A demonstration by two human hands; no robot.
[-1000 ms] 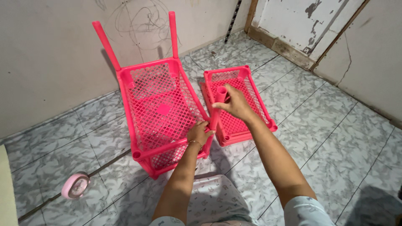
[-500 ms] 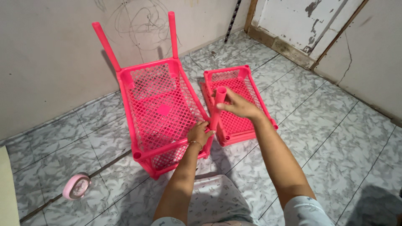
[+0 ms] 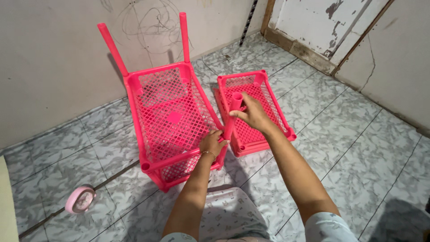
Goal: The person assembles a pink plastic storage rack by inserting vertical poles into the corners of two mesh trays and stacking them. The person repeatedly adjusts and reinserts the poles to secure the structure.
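On the tiled floor (image 3: 367, 148) a large pink basket (image 3: 170, 121) lies with two legs sticking up at its far end. At its near right corner the left hand (image 3: 213, 144) is curled around the rim, fingers closed on the plastic, while the right hand (image 3: 251, 113) grips a pink tube (image 3: 230, 121) near its top, the lower end meeting that corner. If the tube goes in tilted it could jam or pop out, and the light basket may slide. A smaller basket (image 3: 264, 112) just beside could get knocked.
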